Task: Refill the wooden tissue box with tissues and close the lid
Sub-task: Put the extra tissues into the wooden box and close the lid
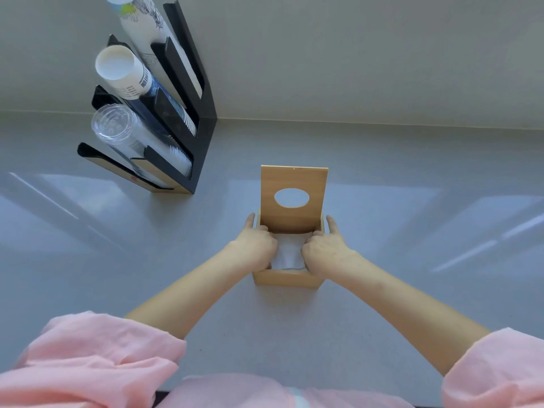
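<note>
1. Nearest to you, your pink sleeves (97, 346) are pushed up, and both bare forearms reach forward over the grey counter (412, 219).
2. The wooden box (284, 278) stands on the counter straight ahead of you, its front wall facing you and its top open.
3. Your left hand (255, 245) is curled down into the left side of the box, fingers bent onto the white tissues (288, 251), with the thumb stretched out along the outside of the left wall.
4. Your right hand (323, 250) mirrors it on the right side, fingers bent onto the tissues and thumb outside the right wall.
5. The tissues lie inside the box between your two hands, touching both. You cannot tell whether the fingers pinch the stack or only press on it, since the fingertips are hidden.
6. Just behind your hands, the lid (293, 198) stands upright at the back edge of the box, its oval hole facing you.
7. Farther off to the left, a black rack (203, 119) holds stacks of paper cups (123, 72) and clear cups (117, 128), against the wall (353, 54).
</note>
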The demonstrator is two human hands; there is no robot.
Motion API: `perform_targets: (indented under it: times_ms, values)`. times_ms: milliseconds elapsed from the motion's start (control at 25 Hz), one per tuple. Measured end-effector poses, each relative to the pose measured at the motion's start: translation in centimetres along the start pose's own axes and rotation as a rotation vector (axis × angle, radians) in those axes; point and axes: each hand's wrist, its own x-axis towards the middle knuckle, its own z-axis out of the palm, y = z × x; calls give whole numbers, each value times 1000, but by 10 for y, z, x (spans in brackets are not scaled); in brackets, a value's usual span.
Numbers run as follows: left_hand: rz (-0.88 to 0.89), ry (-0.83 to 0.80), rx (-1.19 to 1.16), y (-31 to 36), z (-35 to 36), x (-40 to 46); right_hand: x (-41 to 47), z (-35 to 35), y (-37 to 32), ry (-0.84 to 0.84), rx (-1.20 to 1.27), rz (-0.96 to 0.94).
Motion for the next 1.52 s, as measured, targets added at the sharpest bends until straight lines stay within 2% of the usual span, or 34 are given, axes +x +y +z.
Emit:
perform_targets:
  times_ms: [120,280,440,520,560,640,720,800,920,1120,1240,1320,1440,1520]
  values:
    - [31,117,-131,-4,6,-5,-4,2,3,87,139,-17]
    - [20,333,-491,-6,1,-27,-24,-3,13,352,435,1]
    - [-77,824,-747,-18,-13,-41,-34,-23,33,742,823,144]
    - [-135,979,-791,-25,-21,-36,-27,-32,45,931,853,260]
    - [-165,1001,-800,-28,-27,-32,-22,-36,51,945,841,296]
    - [-200,972,-796,-33,-36,-24,-12,-43,56,835,848,294]
    - [-222,879,-767,-37,-43,-16,-1,-43,56,701,1018,230]
    - [-232,797,-821,-40,-44,-7,5,-41,56,639,1242,186]
    - [-223,784,-1133,-44,-43,0,8,-35,58,682,1285,156]
    - [-222,918,-1145,-43,-41,-6,5,-30,58,812,1292,92]
    - [-211,1071,-1065,-36,-24,-12,1,-17,53,870,1213,-4]
    - [-121,1127,-973,-33,-4,-18,-1,0,50,909,1067,-71]
    - [25,1110,-905,-24,26,-30,-8,31,42,920,914,-192]
    - [58,1087,-842,-16,43,-32,-11,47,36,898,832,-217]
